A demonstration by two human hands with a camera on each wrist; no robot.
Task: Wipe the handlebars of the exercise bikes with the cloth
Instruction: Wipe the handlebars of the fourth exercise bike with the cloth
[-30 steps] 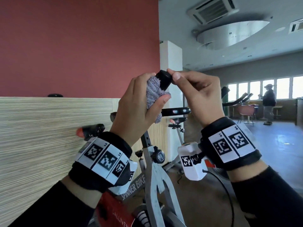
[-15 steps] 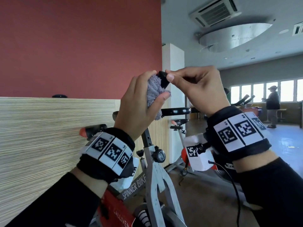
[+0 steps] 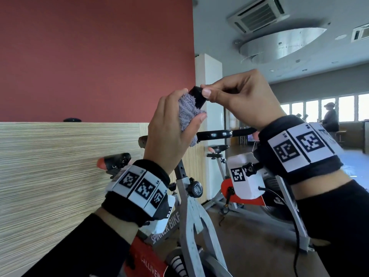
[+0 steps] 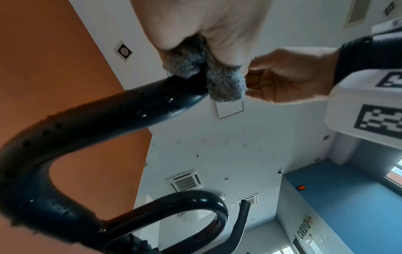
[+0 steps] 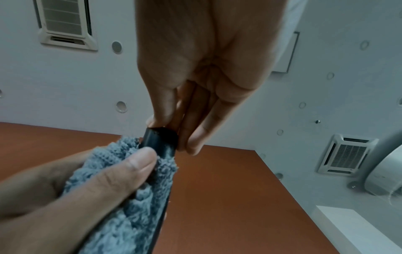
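A grey fluffy cloth [image 3: 188, 111] is wrapped round the upturned end of a black handlebar [image 3: 196, 95]. My left hand [image 3: 169, 120] grips the cloth round the bar, with its thumb [image 5: 121, 173] pressing the cloth [image 5: 130, 197] on. My right hand [image 3: 239, 96] pinches the bare tip of the handlebar [image 5: 161, 139] from the right. In the left wrist view the curved handlebar [image 4: 130, 110] runs down from the cloth [image 4: 224, 82], with small droplets on it.
The grey frame of the spinner bike [image 3: 191, 216] stands below my hands. A second bike [image 3: 229, 188] stands behind it. A wood-panelled wall [image 3: 60, 166] is close on the left. A person [image 3: 330, 118] stands far off by the windows.
Both hands stay at the bar end. My right hand has turned knuckles-up and pinches the tip more from the side. The cloth sits slightly lower below the tip.
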